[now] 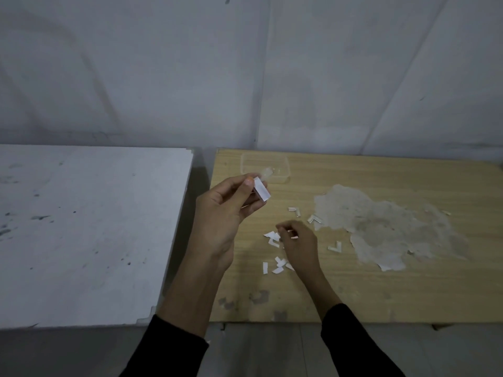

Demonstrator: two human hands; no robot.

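— Left hand [226, 210] is up: thumb and fingers [251, 206] pinch a white paper strip [261, 192], which sticks out just past the fingertips.
— And the right hand [298, 240]?
— Low on the table [381, 289], fingers curled over the paper scraps [269, 235] just beneath them. Whether they've got one, I can't tell.

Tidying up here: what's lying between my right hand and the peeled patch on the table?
Head view: a white L-shaped piece lies on the table between the right hand and the peeled patch; another sits at its edge.
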